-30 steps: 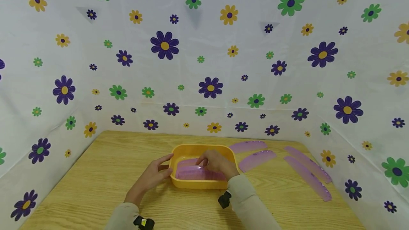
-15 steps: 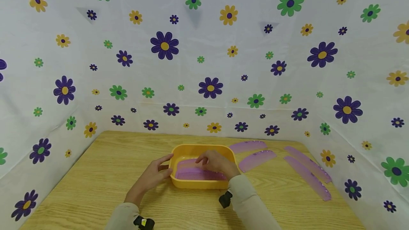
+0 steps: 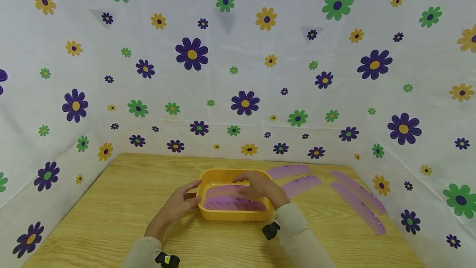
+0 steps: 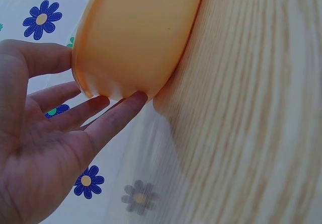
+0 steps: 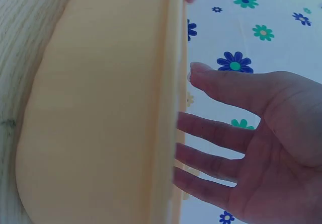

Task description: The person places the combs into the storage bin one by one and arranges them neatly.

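A yellow plastic basin (image 3: 234, 216) stands in the middle of the table, with two purple combs (image 3: 238, 204) lying side by side in it. My left hand (image 3: 178, 202) rests its straight fingertips on the basin's left end; in the left wrist view the fingers (image 4: 121, 113) touch the outer wall from below and the side. Over the basin's right part, my right hand (image 3: 258, 185) hovers with relaxed, spread fingers and holds nothing. In the right wrist view the basin wall hides its fingertips (image 5: 201, 75) partly.
Right of the basin, two purple combs (image 3: 303, 184) lie at a slant, one behind the other. Farther right another pair of combs (image 3: 358, 206) lies near the table edge. A white flowered sheet (image 3: 238, 82) surrounds the wooden table (image 3: 111, 202) at the back and sides.
My right hand has let go of the front comb, which now lies flat in the basin, and has lifted and shifted right with its fingers opened. The left hand has stayed still.
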